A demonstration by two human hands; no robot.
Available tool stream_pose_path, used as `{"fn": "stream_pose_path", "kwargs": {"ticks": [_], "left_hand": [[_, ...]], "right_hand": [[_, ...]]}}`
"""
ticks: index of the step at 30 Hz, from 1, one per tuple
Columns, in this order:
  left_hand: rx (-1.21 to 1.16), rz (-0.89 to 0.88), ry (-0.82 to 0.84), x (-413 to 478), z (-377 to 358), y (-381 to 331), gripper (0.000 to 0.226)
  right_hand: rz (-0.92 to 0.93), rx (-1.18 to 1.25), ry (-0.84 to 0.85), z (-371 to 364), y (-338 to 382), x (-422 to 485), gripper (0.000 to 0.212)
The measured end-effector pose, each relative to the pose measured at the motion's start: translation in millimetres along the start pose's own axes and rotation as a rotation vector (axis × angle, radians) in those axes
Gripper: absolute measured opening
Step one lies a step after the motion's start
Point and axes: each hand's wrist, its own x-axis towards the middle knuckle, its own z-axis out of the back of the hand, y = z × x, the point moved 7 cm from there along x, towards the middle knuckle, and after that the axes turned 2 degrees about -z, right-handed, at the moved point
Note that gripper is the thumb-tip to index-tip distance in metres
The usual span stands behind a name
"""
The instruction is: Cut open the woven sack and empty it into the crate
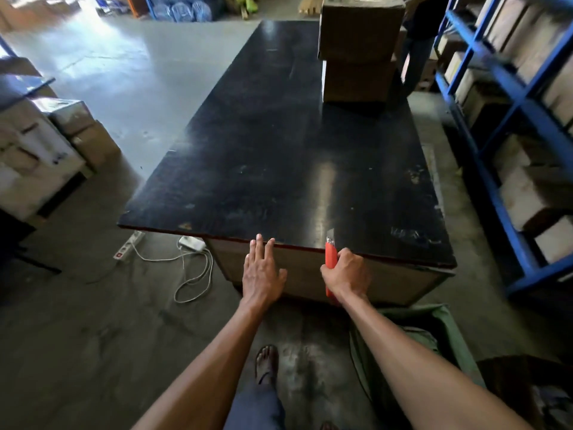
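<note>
My right hand (345,274) grips an orange utility knife (330,255) with its short blade pointing up, just over the near edge of the black table (279,150). My left hand (263,270) is flat and empty, fingers spread, its fingertips reaching the same table edge. A green woven sack (434,333) lies on the floor at the lower right, below my right forearm and partly hidden by it. No crate can be made out with certainty; a dark shape (527,389) sits in the bottom right corner.
Two stacked cardboard boxes (359,48) stand on the table's far right. Blue shelving (511,125) with boxes runs along the right. A power strip (128,245) and white cable (192,274) lie on the floor at left. More boxes (46,141) stand far left.
</note>
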Motion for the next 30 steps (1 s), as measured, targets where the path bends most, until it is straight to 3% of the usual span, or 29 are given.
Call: {"fn": "stream_pose_path", "kwargs": {"ticks": [10, 18, 30], "left_hand": [[0.047, -0.04, 0.053, 128, -10, 35, 0.082], [0.054, -0.025, 0.176, 242, -38, 74, 0.083], [0.119, -0.056, 0.317, 284, -100, 93, 0.082]], "right_hand": [[-0.027, -0.043, 0.002, -32, 52, 110, 0.039], [-0.107, -0.144, 0.102, -76, 84, 203, 0.038], [-0.183, -0.214, 0.179, -136, 90, 260, 0.037]]}}
